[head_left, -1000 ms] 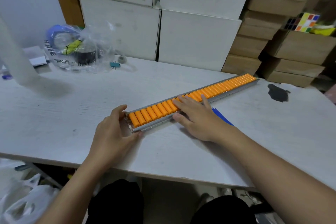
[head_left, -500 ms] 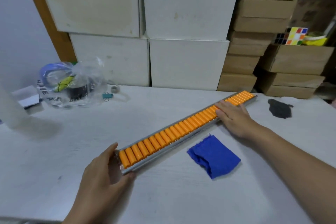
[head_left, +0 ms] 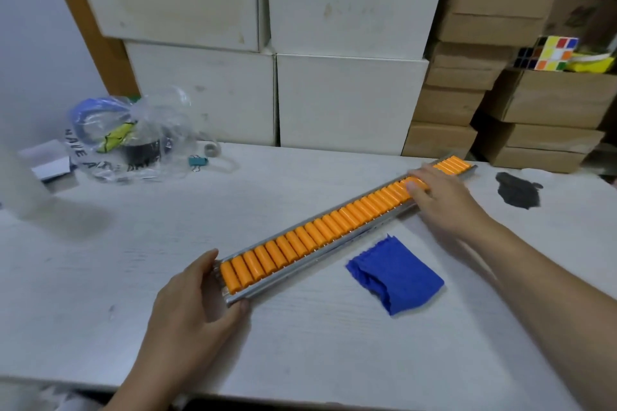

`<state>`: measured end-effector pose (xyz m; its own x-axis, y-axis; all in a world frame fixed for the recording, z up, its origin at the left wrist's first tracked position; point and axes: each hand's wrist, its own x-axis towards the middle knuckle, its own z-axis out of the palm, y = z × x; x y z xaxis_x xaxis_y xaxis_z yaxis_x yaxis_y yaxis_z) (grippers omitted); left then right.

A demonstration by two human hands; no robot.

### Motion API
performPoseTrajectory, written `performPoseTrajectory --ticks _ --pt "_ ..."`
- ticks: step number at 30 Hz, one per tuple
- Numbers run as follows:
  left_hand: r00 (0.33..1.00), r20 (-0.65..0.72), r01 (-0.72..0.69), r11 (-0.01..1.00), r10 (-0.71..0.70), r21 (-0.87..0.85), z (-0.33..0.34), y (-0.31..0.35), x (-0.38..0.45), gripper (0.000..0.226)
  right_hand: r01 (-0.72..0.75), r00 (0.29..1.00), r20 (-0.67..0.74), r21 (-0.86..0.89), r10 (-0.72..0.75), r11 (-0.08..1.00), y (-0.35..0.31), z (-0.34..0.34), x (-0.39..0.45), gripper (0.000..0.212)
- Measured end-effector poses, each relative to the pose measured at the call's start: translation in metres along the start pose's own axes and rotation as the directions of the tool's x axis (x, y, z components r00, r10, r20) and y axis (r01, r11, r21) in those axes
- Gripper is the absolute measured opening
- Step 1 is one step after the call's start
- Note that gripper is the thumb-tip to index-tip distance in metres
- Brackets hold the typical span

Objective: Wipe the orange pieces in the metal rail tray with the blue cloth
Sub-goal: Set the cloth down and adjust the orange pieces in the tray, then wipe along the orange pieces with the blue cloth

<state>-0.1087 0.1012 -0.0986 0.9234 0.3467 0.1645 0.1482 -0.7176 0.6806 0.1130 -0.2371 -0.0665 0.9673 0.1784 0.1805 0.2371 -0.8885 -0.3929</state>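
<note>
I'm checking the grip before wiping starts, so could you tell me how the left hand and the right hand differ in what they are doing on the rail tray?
The left hand cups the near end of the metal rail tray; the right hand lies near its far end. The left hand's thumb and fingers wrap the end; the right hand rests flat on the orange pieces. Neither holds the blue cloth, which lies on the table.

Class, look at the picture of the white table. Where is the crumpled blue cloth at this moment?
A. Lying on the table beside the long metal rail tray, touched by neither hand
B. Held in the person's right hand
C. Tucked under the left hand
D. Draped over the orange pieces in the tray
A. The crumpled blue cloth lies on the white table just in front of the long metal rail tray, while the left hand grips the tray's near end and the right hand rests near its far end.
</note>
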Motion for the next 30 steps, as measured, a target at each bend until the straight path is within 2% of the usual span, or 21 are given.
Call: performPoseTrajectory --ticks 2,4,9,13,16,18,20,21,22,23,25,26,28,30 --pt "1.000 -0.003 -0.018 1.000 0.018 0.019 0.001 -0.001 0.000 0.094 0.087 0.991 0.095 0.062 -0.093 0.994 -0.033 -0.010 -0.041 0.038" --pt "1.000 0.000 -0.022 0.999 0.022 0.025 0.001 0.000 0.001 0.095 0.181 0.966 0.184 0.015 -0.181 0.983 -0.055 -0.013 -0.084 0.034" --pt "0.999 -0.006 -0.032 0.999 0.032 0.025 0.002 -0.002 0.001 0.087 0.289 0.900 0.367 -0.092 -0.237 0.953 -0.054 0.016 -0.139 0.081" --pt "0.999 -0.007 -0.036 0.991 0.037 0.130 0.005 -0.006 0.005 0.072 0.232 0.922 0.330 -0.046 -0.204 0.972 -0.052 0.025 -0.137 0.067" --pt "0.999 0.010 -0.052 0.984 0.051 0.170 0.006 -0.013 0.008 0.058 0.147 0.962 0.228 0.018 -0.147 0.989 -0.052 0.024 -0.132 0.049" --pt "0.998 -0.005 -0.061 0.986 0.063 0.152 0.007 -0.014 0.007 0.055 0.023 0.994 0.103 0.208 -0.046 0.978 -0.061 0.019 -0.131 0.029" --pt "0.996 -0.024 -0.085 0.987 0.089 0.136 0.006 -0.011 0.006 0.048 -0.009 0.999 -0.034 0.472 0.028 0.881 -0.084 0.013 -0.131 0.021" --pt "0.995 -0.026 -0.094 0.988 0.098 0.123 0.004 -0.009 0.005 0.043 0.054 0.995 -0.098 0.540 -0.001 0.840 -0.101 0.011 -0.132 0.023" --pt "0.994 -0.029 -0.101 0.989 0.105 0.111 0.005 -0.009 0.005 0.040 0.176 0.981 -0.165 0.535 -0.102 0.827 -0.122 0.012 -0.134 0.026" --pt "0.994 -0.032 -0.101 0.989 0.105 0.110 0.004 -0.007 0.005 0.039 0.319 0.946 -0.219 0.481 -0.241 0.817 -0.145 0.014 -0.137 0.032" --pt "0.991 -0.045 -0.118 0.987 0.123 0.112 0.003 -0.006 0.006 0.038 0.564 0.825 -0.256 0.313 -0.504 0.764 -0.187 0.033 -0.138 0.046" --pt "0.990 -0.042 -0.130 0.987 0.134 0.096 0.003 -0.005 0.006 0.033 0.648 0.761 -0.236 0.221 -0.605 0.729 -0.199 0.047 -0.137 0.048" --pt "0.989 -0.024 -0.144 0.990 0.144 0.002 0.002 -0.004 0.004 0.018 0.738 0.674 -0.079 0.116 -0.735 0.664 -0.210 0.075 -0.131 0.045" --pt "0.989 0.001 -0.146 0.989 0.146 -0.024 0.002 -0.006 0.005 0.014 0.726 0.671 0.088 0.124 -0.736 0.677 -0.208 0.090 -0.130 0.044"
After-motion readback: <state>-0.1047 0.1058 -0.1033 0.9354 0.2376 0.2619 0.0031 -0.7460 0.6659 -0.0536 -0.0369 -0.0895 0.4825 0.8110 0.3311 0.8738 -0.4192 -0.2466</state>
